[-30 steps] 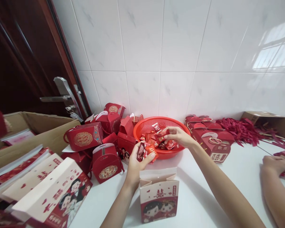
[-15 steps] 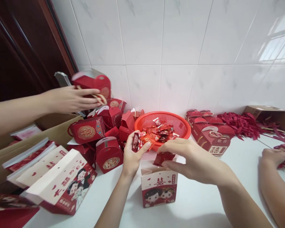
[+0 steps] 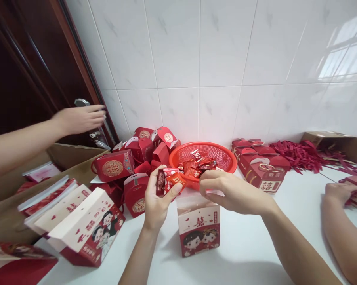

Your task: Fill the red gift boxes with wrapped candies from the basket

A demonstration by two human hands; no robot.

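My left hand (image 3: 156,202) is closed around several wrapped candies (image 3: 176,181) in red, dark red and pink. Curled fingers on my right hand (image 3: 230,190) hover between the red plastic basket (image 3: 172,158) and an open-topped gift box (image 3: 199,233); whether anything is in them is hidden. The box stands upright on the white table, red and cream with two cartoon faces on its front. More candies (image 3: 193,172) lie in the basket, just behind both hands.
Red gift boxes (image 3: 114,166) are heaped at the left, beside cream-and-red boxes (image 3: 86,229) and a cardboard carton (image 3: 77,170). Closed handled boxes (image 3: 266,174) and red shredded paper (image 3: 297,154) lie right. Another person's arm (image 3: 74,120) reaches in left; a hand (image 3: 338,194) touches a box right.
The red candy in my right hand over the box is no longer visible. My left hand shifted slightly left with its candies. The person at left let a red box go onto the heap.
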